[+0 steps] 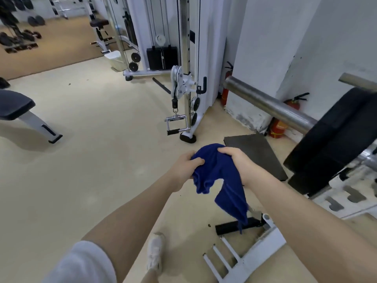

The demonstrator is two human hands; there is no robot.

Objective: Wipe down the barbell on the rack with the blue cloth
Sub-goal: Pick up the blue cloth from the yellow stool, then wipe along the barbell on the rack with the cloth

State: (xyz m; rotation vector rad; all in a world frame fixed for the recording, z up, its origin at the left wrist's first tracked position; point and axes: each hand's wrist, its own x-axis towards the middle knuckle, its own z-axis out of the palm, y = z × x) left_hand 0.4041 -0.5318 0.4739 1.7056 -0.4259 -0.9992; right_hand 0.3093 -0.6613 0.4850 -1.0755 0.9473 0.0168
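- Blue cloth [219, 176], bunched, is gripped at its top by both hands, held close together above the beige floor [91, 160]; its loose end hangs down.
- Left hand [186, 170] curls round the cloth's left side.
- Right hand [237, 162] clasps its right side.
- Steel barbell [267, 103] with its black plate [334, 135] lies to the right, apart from the cloth.
- White rack [346, 201] stands below the plate.
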